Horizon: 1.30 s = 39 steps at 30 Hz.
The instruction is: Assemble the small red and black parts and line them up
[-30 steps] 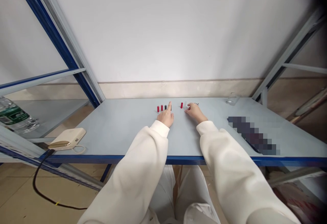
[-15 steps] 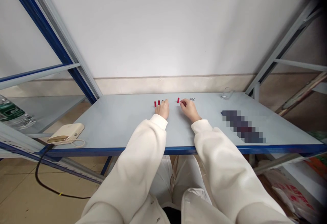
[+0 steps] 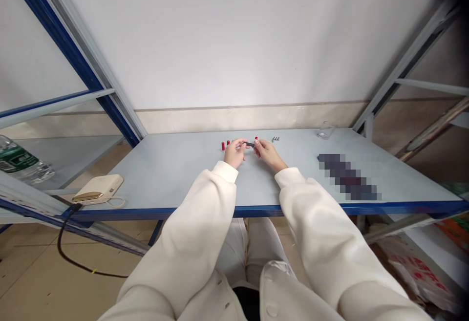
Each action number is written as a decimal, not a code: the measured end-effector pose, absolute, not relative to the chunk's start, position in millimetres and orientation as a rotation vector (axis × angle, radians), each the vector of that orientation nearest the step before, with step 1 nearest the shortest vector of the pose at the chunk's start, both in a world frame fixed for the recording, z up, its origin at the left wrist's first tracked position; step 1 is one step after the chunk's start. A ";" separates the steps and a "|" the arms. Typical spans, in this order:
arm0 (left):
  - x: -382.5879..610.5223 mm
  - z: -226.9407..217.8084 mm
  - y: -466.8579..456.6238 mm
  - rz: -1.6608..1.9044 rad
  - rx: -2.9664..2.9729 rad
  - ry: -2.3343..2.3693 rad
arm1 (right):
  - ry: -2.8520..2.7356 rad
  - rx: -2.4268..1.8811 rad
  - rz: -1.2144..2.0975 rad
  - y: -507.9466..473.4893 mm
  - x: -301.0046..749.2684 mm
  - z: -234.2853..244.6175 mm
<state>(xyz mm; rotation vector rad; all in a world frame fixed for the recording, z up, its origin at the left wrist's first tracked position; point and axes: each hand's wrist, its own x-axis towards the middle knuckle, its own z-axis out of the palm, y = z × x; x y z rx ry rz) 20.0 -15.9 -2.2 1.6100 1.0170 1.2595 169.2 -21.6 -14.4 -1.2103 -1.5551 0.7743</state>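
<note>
Since the earlier frame, both hands have lifted off the bench and come together, and we now share one small dark cylinder between them; before, each hand rested flat by its own cluster of parts.

The pale grey bench (image 3: pixel 176 174), edged in blue, fills the middle of the view, with a white wall behind and blue shelf uprights at either side. Our white sleeves reach forward from the bottom. At the near left corner lies a cream power bank (image 3: pixel 98 188) with a black cable trailing to the floor. A blurred dark patch sits on the right side.

Our left hand (image 3: pixel 234 152) holds a narrow grip, pinching one end of the dark cylinder (image 3: pixel 250 143). Our right hand (image 3: pixel 266 152) pinches the other end, so the piece hangs just above the bench, near its far edge. Two red cylinders (image 3: pixel 224 144) stand just beside the left hand; another red one (image 3: pixel 256 139) peeks out behind the right fingertips. Tiny silver parts (image 3: pixel 275 139) lie near the right hand.

We judge the piece could slip from such fingertip holds and roll away, or a knuckle could topple the upright red ones.
</note>
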 end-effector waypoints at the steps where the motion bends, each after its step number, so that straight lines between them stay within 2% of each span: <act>1: 19.3 -0.9 -17.1 1.256 1.597 1.009 | -1.533 -1.188 0.821 -23.0 168.4 -13.0; 5: 17.7 1.6 -19.0 1.231 1.571 0.993 | -1.491 -1.152 0.912 -28.1 166.4 -8.3; 28: 21.2 3.5 -23.1 1.285 1.450 0.967 | -1.546 -1.256 0.349 -42.8 160.8 2.4; 39: 18.1 -2.1 -15.3 1.319 1.451 0.927 | -1.630 -1.192 0.398 -39.7 161.0 -1.3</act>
